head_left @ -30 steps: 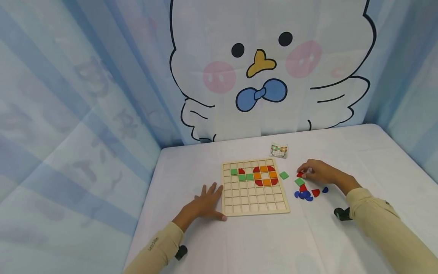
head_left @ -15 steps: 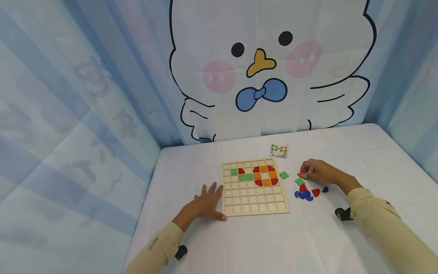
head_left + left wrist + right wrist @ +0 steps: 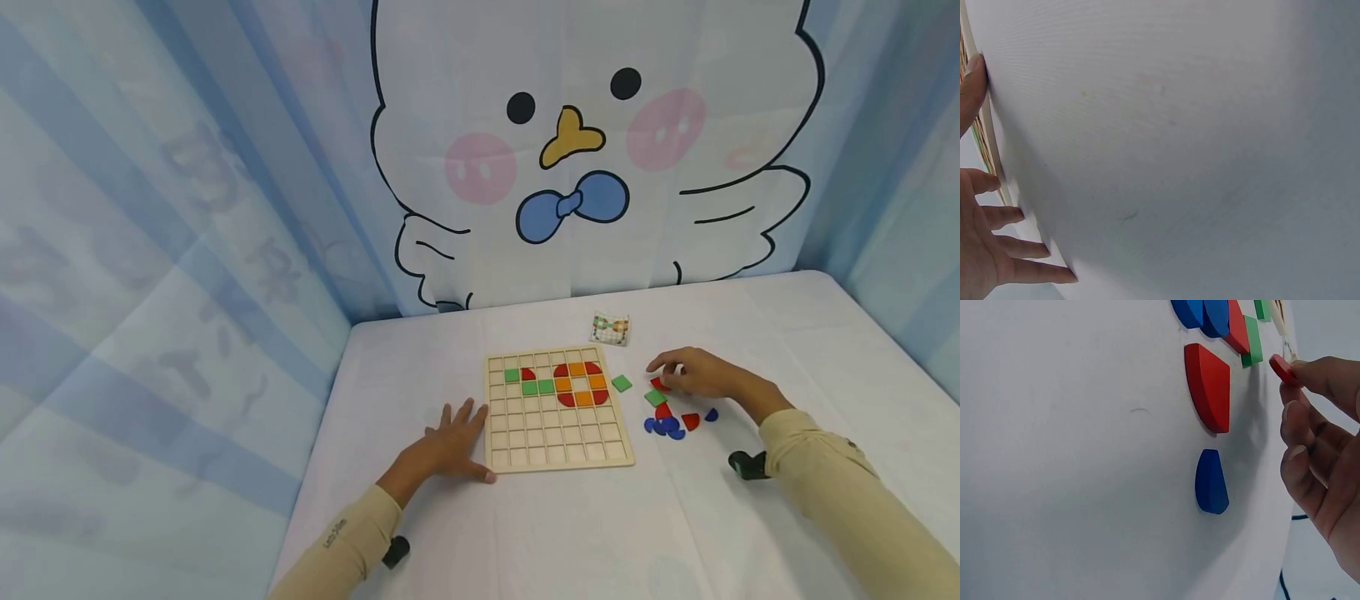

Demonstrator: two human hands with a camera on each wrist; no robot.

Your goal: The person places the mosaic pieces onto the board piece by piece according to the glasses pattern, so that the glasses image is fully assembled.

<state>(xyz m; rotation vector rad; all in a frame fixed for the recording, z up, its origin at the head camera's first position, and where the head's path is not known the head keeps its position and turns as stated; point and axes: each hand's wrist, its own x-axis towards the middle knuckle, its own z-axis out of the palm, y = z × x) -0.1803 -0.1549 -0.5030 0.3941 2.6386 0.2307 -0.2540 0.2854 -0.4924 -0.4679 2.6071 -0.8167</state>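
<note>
My right hand (image 3: 701, 372) holds a red quarter-circle piece (image 3: 1283, 370) at its fingertips, just off the tabletop; in the head view the index finger reaches out beyond it. Below that hand lie a green square (image 3: 656, 398), further red pieces (image 3: 691, 422) and several blue pieces (image 3: 670, 425). My left hand (image 3: 450, 446) rests with fingers spread at the left edge of a wooden grid board (image 3: 555, 433), its thumb by the near left corner. Green, red and orange pieces fill some cells in the board's upper rows.
A small printed pattern card (image 3: 611, 328) lies behind the board. One green square (image 3: 622, 383) sits just off the board's right edge. White cloth covers the table (image 3: 585, 533), and a printed curtain (image 3: 480, 250) hangs behind it.
The right index finger has stretched out to the left, away from the red piece, after being bent against it. The left hand and the board have not visibly moved.
</note>
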